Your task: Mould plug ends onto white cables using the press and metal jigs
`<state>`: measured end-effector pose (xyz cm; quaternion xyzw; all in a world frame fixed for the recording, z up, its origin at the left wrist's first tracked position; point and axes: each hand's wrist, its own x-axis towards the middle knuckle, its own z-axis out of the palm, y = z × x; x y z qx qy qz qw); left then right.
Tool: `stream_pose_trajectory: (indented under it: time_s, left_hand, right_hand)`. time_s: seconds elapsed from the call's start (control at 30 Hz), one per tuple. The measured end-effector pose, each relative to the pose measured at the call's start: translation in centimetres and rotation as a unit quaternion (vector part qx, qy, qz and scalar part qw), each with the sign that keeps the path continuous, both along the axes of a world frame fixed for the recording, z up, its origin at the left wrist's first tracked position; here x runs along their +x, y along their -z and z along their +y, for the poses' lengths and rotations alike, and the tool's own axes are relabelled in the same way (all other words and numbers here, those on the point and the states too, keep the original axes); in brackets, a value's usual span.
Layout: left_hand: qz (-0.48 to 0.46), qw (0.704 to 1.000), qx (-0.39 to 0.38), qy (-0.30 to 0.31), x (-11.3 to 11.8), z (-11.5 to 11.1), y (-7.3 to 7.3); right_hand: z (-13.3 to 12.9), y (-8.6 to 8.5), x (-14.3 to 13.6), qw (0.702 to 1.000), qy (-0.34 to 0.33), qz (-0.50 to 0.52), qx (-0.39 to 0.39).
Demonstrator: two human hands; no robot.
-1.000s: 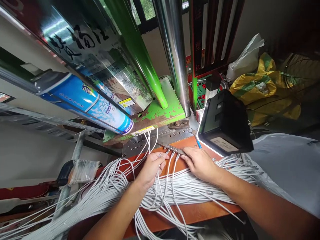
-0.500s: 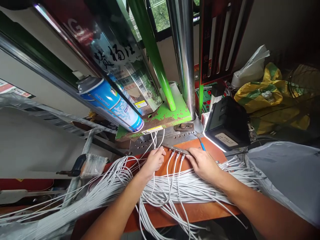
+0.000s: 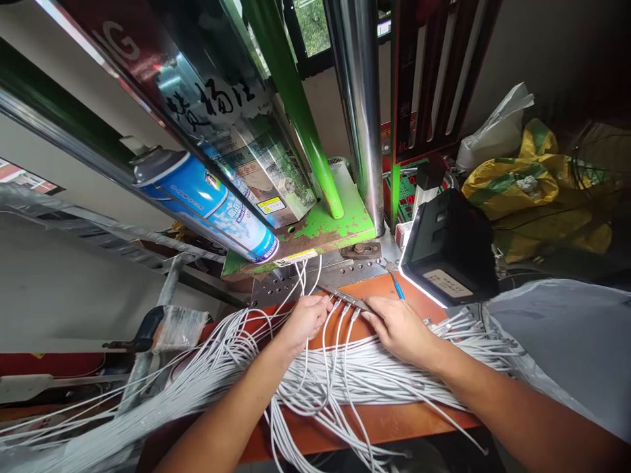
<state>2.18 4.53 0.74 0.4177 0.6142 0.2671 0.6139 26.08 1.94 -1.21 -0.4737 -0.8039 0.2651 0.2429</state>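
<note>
Here, your right hand (image 3: 401, 330) is nearer, gripping the near right end of the metal bar (image 3: 347, 299), while your left hand (image 3: 306, 320) seems closed on a white cable (image 3: 306, 357) beside the bar's left half. Just beyond the left hand, the bar lies with its long axis slanting away leftward, toward the green plate (image 3: 353, 210).

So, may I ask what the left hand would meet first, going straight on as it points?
Probably the metal bar in the right hand, just ahead of the left hand; depth is unclear, and the two may be touching.
</note>
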Motion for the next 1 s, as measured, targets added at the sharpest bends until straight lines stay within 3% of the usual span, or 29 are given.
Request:
stream_pose_trajectory:
  time_s: [0.37, 0.53, 0.63, 0.73, 0.83, 0.93, 1.0]
  left_hand:
    - [-0.011, 1.000, 0.006, -0.011, 0.8, 0.1, 0.1]
    - [0.017, 0.999, 0.043, 0.015, -0.4, -0.8, -1.2]
    - [0.072, 0.987, 0.145, -0.018, -2.6, -2.5, -3.0]
    - [0.150, 0.944, 0.279, -0.090, -5.1, -3.0, -4.4]
    - [0.120, 0.941, 0.296, -0.114, -6.0, -0.9, -4.6]
    - [0.003, 0.970, 0.226, -0.088, -4.8, 2.8, -3.8]
    - [-0.062, 0.981, 0.168, -0.071, -3.6, 5.1, -3.2]
  right_hand:
    - [0.6, -0.6, 0.9, 0.994, -0.094, 0.040, -0.025]
    - [0.2, -0.3, 0.1, 1.000, -0.018, 0.015, -0.014]
    - [-0.3, 0.2, -0.1, 0.999, 0.016, -0.024, 0.028]
    - [-0.1, -0.2, -0.2, 0.997, 0.004, -0.052, 0.064]
    - [3.0, -2.4, -1.2, 0.992, -0.003, -0.039, 0.117]
    - [9.5, -5.0, -3.5, 0.986, 0.040, -0.059, 0.154]
    - [14.3, -6.0, -5.2, 0.987, 0.042, -0.102, 0.118]
